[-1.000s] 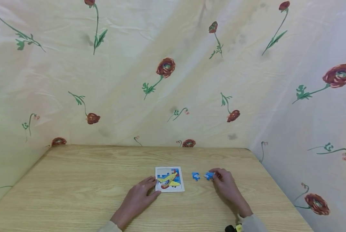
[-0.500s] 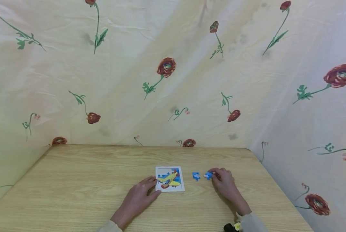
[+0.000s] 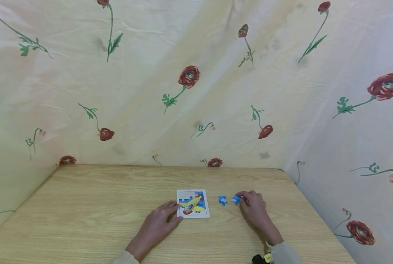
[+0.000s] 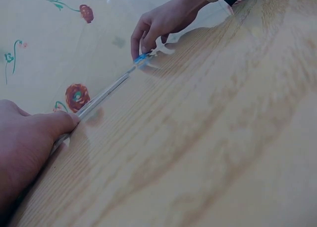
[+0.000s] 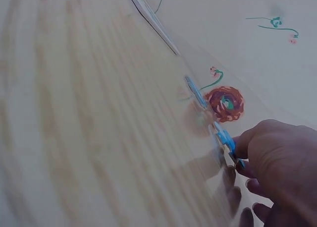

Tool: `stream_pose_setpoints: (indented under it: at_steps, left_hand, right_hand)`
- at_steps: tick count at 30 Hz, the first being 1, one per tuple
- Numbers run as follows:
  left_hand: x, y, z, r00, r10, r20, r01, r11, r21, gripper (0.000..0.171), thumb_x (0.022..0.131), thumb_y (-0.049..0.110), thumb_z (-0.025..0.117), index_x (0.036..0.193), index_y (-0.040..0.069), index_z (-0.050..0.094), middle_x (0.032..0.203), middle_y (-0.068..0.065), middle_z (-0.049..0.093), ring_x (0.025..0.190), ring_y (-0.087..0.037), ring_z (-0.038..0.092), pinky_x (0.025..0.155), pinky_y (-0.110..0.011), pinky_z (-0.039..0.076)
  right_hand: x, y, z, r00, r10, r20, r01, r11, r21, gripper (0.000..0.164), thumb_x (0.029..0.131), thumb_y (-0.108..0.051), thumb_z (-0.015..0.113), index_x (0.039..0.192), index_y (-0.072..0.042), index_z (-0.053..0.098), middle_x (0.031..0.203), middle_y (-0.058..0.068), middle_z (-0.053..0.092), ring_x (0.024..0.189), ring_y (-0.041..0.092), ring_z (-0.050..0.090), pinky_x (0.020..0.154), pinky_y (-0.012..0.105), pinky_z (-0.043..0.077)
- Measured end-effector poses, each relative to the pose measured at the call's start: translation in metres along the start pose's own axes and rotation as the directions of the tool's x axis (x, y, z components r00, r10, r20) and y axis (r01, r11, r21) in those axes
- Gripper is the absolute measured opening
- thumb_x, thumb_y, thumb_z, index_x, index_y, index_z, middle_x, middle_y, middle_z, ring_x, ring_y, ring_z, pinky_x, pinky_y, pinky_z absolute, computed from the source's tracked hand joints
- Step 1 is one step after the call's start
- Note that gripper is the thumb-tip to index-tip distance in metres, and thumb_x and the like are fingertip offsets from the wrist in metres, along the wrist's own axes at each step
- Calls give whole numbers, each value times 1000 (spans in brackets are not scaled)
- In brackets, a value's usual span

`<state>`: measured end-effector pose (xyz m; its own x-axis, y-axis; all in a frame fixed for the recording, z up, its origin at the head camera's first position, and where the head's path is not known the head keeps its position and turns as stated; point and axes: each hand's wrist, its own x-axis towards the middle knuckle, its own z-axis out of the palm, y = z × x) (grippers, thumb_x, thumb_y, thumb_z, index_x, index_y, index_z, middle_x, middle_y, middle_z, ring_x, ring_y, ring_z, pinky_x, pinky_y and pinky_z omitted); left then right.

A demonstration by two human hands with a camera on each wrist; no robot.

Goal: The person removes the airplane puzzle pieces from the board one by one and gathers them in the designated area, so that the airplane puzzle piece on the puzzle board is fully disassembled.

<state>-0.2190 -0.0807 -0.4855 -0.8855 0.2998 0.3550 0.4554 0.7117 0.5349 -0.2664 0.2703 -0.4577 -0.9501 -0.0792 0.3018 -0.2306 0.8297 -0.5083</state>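
A square jigsaw puzzle board [image 3: 207, 212] with a white frame and a yellow airplane picture lies on the table, its upper left area bare of picture. My left hand [image 3: 160, 224] rests against its left side, fingers on the left edge and thumb at the lower left corner. To the right, my right hand [image 3: 255, 209] pinches a blue and white puzzle piece [image 3: 235, 200] at table level between thumb and fingertips. Another blue puzzle piece [image 3: 222, 200] lies loose between the board and that hand. In the right wrist view the pinched puzzle piece [image 5: 225, 139] is partly covered by fingers.
The wooden table [image 3: 100, 205] meets a flowered cloth [image 3: 143, 110] at its back and sides. Near the front edge, by the right sleeve, sits a black and yellow object [image 3: 260, 259], partly cut off by the frame.
My right hand has shifted slightly left with the puzzle piece, which has turned a little and shows more white. The left hand and the board have stayed in place.
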Motion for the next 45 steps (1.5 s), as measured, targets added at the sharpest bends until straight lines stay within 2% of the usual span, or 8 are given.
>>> stream_pose_setpoints:
  at_steps: [6,12,27,36,45]
  left_hand:
    - [1,1,0,1000,-3,-2,3,1000,6,50,98,38,72,130,0,70,140,-16,63,132,-35,57,104,-55,50]
    - [0,1,0,1000,-4,-4,4,1000,0,49,98,38,73,130,0,71,140,-17,63,132,-35,58,103,-55,50]
    - [1,1,1,1000,-7,-1,7,1000,1,49,98,37,72,130,0,70,140,-17,63,132,-35,57,104,-55,49]
    - [1,0,2,1000,-15,0,15,1000,13,49,98,39,72,130,2,71,141,-15,62,132,-34,57,104,-55,49]
    - [0,1,0,1000,2,-8,-2,1000,4,50,98,40,72,129,0,71,139,-17,63,131,-36,58,103,-55,50]
  right_hand:
    - [-1,0,2,1000,27,-7,-27,999,-42,21,96,-2,64,114,-7,74,102,12,61,97,33,49,80,54,39]
    - [-2,2,5,999,42,-17,-43,997,-61,19,96,-2,65,112,-7,72,101,11,59,97,33,48,80,52,37]
    - [-6,6,7,998,-17,-61,18,1000,13,14,98,0,67,107,-9,73,98,9,59,91,28,45,75,42,30]
    - [-5,7,5,998,-27,-50,28,999,26,14,99,-1,66,109,-9,73,99,9,58,91,28,45,75,42,31]
    - [-4,1,0,998,-34,-57,38,996,77,14,99,-2,64,110,-2,73,101,12,60,94,29,45,76,38,36]
